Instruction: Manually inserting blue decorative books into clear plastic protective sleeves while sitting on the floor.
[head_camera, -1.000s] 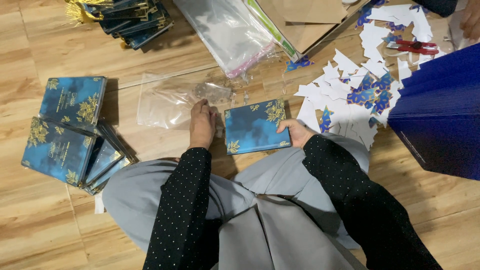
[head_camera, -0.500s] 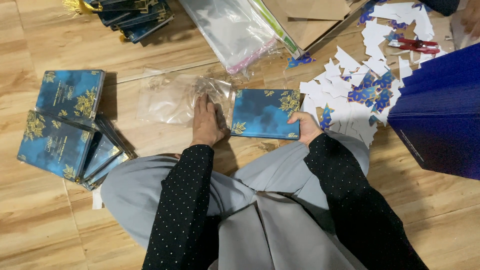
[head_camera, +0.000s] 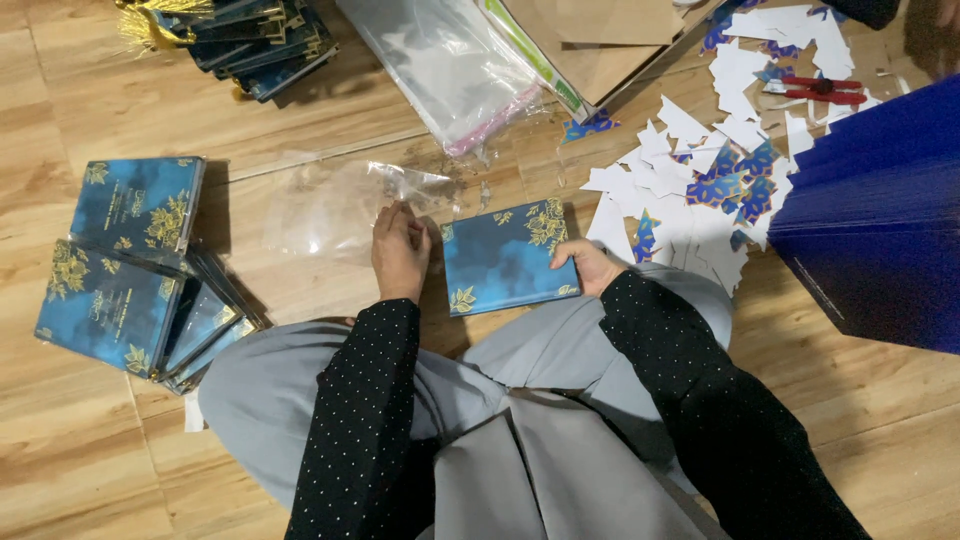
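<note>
Setting: person seated on wooden floor (head_camera: 300, 120), knees forward, head view looking down.
Left hand (head_camera: 400, 250): fingers curled, pinching the mouth of a clear sleeve (head_camera: 340, 205); the sleeve lies flat and crinkled on the floor just beyond the knees.
Right hand (head_camera: 590, 265): fingers closed on the right edge of a blue card (head_camera: 510, 255) with gold flowers; holding it flat, low over the floor.
Card position: between the two hands, its left edge just beside the sleeve mouth, apart from it as far as can be told.
Left side of floor: finished cards (head_camera: 120, 265) in a loose, fanned pile.
Far edge: another stack (head_camera: 250, 40) with a gold tassel, spare sleeves (head_camera: 440, 60), brown envelopes (head_camera: 600, 40).
Right side: paper offcuts (head_camera: 720, 170), red scissors (head_camera: 820, 90), tall dark blue stack (head_camera: 880, 220).
Risk, snag: a card corner could catch the thin film and crease or tear it if the mouth is not held wide.
Risk, slip: the sleeve is light; a one-sided pinch may let it slide away.
Risk, clutter: offcuts lie near the right hand and could be dragged along.
</note>
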